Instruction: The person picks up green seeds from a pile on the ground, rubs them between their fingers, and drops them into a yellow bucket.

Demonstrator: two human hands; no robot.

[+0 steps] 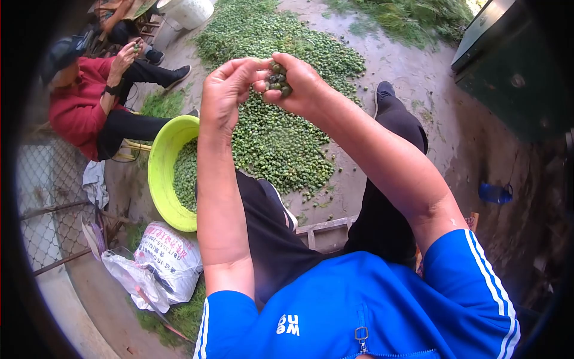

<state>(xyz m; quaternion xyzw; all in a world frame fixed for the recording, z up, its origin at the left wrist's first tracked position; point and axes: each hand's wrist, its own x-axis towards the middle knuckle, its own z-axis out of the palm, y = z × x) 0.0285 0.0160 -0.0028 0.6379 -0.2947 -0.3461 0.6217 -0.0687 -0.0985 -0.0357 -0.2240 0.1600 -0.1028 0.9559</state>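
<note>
Both of my hands are raised together above a large spread of small green fruits (281,140) on the floor. Several dark green fruits (277,81) lie in my right hand (294,84), its fingers curled around them. Touching its fingertips is my left hand (230,90), with thumb and fingers pinched together; whatever is between them is too small to make out. A yellow-green basin (160,170) holding more green fruits stands beside my left forearm.
A seated person in a red top (81,96) works at the left, another person's arm behind. A white sack (170,257) lies lower left, near wire mesh (51,203). Cut greenery (412,21), a dark cabinet (514,72) and a blue container (495,192) are at the right.
</note>
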